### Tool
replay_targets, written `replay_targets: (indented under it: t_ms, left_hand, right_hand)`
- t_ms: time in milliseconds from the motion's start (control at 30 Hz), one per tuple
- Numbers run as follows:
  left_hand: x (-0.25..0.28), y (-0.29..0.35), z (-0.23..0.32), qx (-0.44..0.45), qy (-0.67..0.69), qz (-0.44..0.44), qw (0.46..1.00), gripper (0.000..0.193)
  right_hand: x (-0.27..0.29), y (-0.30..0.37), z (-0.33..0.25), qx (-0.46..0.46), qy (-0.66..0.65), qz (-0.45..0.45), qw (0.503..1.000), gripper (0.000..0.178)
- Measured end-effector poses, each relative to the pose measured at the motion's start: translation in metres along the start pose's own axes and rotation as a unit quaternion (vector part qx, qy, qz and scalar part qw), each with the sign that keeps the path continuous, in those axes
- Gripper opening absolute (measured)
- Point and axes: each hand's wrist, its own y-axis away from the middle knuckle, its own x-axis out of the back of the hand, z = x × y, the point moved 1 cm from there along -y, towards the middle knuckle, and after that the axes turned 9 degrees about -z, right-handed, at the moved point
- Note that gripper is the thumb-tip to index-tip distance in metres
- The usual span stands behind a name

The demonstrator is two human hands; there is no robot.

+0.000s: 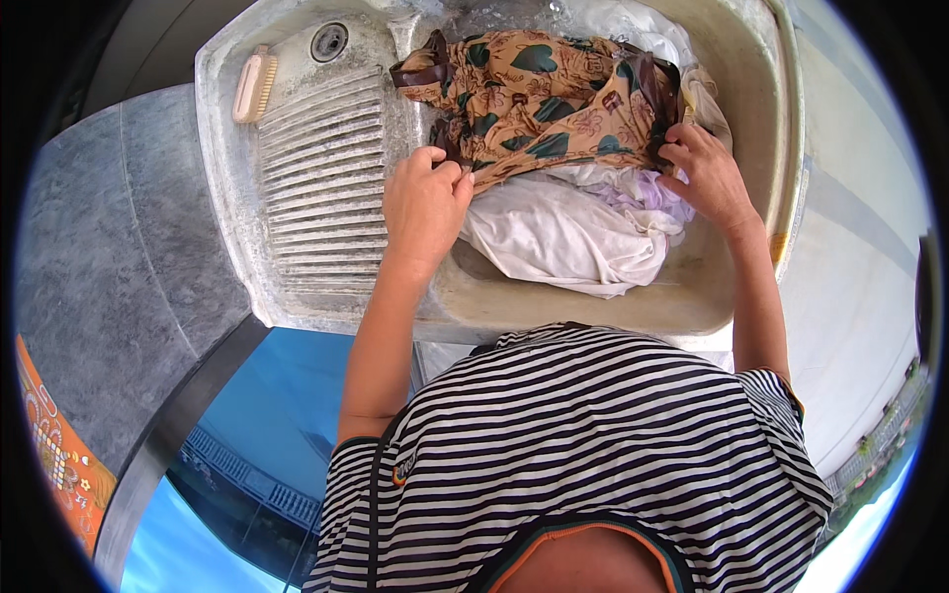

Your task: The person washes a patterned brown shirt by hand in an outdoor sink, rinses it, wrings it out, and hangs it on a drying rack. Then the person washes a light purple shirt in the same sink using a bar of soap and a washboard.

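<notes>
With left hand (428, 203) and right hand (707, 173) nearly closed, we pinch the brown heart-print cloth (539, 94) in the sink (554, 312). Spreading it looks mostly done; the bunched white cloth (563, 232) seems left, and our brush (254, 87) lies apart.

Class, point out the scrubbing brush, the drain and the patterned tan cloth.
Scrubbing brush (251, 89), head view: middle of its pink back.
Drain (329, 42), head view: middle of its round fitting.
Patterned tan cloth (539, 99), head view: middle of its visible spread.
</notes>
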Motion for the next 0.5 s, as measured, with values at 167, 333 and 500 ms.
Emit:
replay_targets:
  t_ms: [167,333,500]
  left_hand:
    - [-0.023,-0.006,0.013,-0.055,-0.001,-0.136,0.989,0.025]
    - [-0.065,-0.038,0.020,-0.096,-0.020,-0.031,0.995,0.041]
    - [-0.106,0.019,0.018,-0.121,0.032,-0.082,0.989,0.049]
  right_hand:
    - [-0.022,0.010,0.005,-0.191,-0.172,0.033,0.966,0.026]
    - [-0.024,-0.057,-0.030,-0.102,-0.019,0.199,0.975,0.049]
    - [-0.072,-0.023,-0.039,-0.036,0.105,-0.098,0.989,0.042]
